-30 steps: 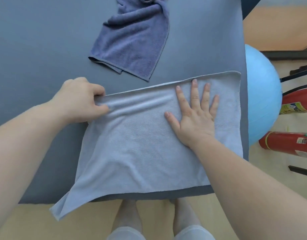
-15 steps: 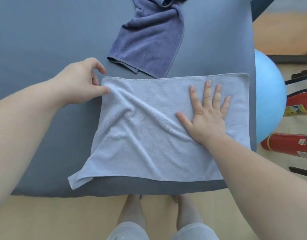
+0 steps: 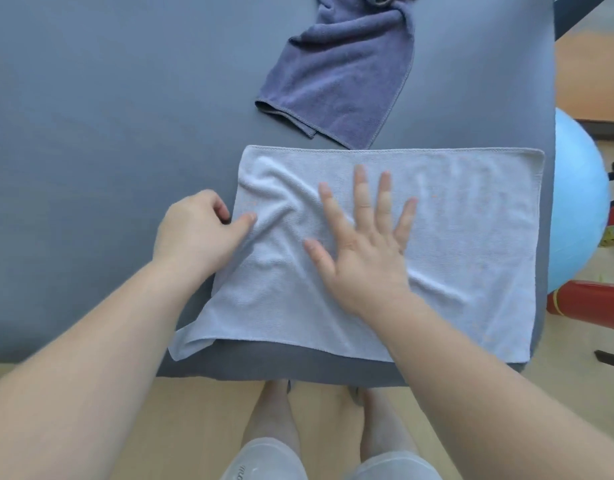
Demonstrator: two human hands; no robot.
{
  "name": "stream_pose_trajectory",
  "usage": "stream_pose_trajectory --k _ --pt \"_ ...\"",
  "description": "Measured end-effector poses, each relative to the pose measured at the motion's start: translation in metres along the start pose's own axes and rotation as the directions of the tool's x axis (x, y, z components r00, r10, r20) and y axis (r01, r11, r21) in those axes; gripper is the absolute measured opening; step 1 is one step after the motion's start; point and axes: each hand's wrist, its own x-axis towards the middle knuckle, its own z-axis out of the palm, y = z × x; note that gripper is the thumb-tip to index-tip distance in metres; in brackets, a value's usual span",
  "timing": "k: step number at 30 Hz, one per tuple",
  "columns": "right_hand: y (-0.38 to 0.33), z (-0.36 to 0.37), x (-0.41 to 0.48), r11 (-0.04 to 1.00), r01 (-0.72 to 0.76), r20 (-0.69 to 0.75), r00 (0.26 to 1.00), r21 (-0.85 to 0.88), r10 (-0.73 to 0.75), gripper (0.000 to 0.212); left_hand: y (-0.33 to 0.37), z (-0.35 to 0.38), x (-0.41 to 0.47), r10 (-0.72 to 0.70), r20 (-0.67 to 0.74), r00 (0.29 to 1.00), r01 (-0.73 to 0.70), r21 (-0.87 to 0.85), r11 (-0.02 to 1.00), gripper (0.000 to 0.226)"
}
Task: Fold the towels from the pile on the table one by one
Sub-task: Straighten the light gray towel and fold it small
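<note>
Soft pale blue towel lies as a rectangle at the grey desk's near edge.
Right hand presses it, fingers straight and splayed; left hand pinches its rumpled left edge; darker towel lies bunched just beyond.

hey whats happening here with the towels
A person stands at a grey table, working on a light blue towel spread near the front edge. The right hand presses flat on its middle, fingers spread; the left hand is at its wrinkled left edge, thumb on the cloth. One near corner hangs over the table edge. A darker towel lies crumpled farther back.
</note>
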Motion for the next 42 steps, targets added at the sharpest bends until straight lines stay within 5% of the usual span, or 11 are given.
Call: stream_pose_trajectory --k 6,11,15,18,21,25,30,34,37,42 --pt "-0.018 0.035 0.003 0.993 0.008 0.191 0.982 -0.121 0.016 0.077 -0.037 0.011 -0.061 -0.048 0.027 0.998 0.043 0.143 0.989 0.041" --pt "-0.022 0.028 0.005 0.992 0.011 0.234 0.972 -0.124 0.018 0.077 -0.04 0.023 -0.093 0.014 0.075 0.997 -0.013 -0.013 1.0 0.028" --pt "-0.039 0.006 0.01 0.986 -0.1 0.137 0.987 0.135 0.081 0.073 -0.027 0.038 -0.115 0.219 -0.065 0.974 -0.219 0.001 0.976 0.018" --pt "-0.061 -0.011 0.014 0.971 0.177 -0.116 0.98 0.161 -0.159 0.065 -0.02 0.058 -0.13 0.422 -0.058 0.905 -0.423 0.0 0.906 0.025" --pt "-0.063 -0.004 0.022 0.899 0.436 -0.047 0.899 0.027 -0.435 0.047 -0.021 0.072 -0.14 0.579 -0.058 0.813 -0.581 -0.036 0.813 0.016" --pt "-0.032 0.003 0.024 0.949 0.313 0.015 0.95 -0.035 -0.313 0.039 -0.034 0.068 -0.14 0.427 -0.177 0.887 -0.44 -0.036 0.897 0.011" --pt "-0.013 0.0 0.014 0.981 0.194 -0.152 0.969 -0.019 -0.194 0.03 -0.042 0.057 -0.124 0.265 -0.12 0.957 -0.272 -0.048 0.961 0.05" --pt "-0.01 -0.002 0.008 0.986 0.161 -0.173 0.971 -0.032 -0.165 0.031 -0.033 0.059 -0.123 0.24 -0.116 0.964 -0.244 -0.023 0.97 0.058" --pt "-0.01 -0.003 0.009 0.983 0.169 -0.081 0.981 -0.076 -0.175 0.044 -0.029 0.058 -0.12 0.073 -0.086 0.994 -0.083 -0.114 0.99 0.043" --pt "-0.008 0.002 0.007 0.977 0.181 -0.066 0.98 -0.113 -0.189 0.019 -0.026 0.056 -0.119 0.003 -0.039 0.999 -0.01 -0.181 0.983 0.026"
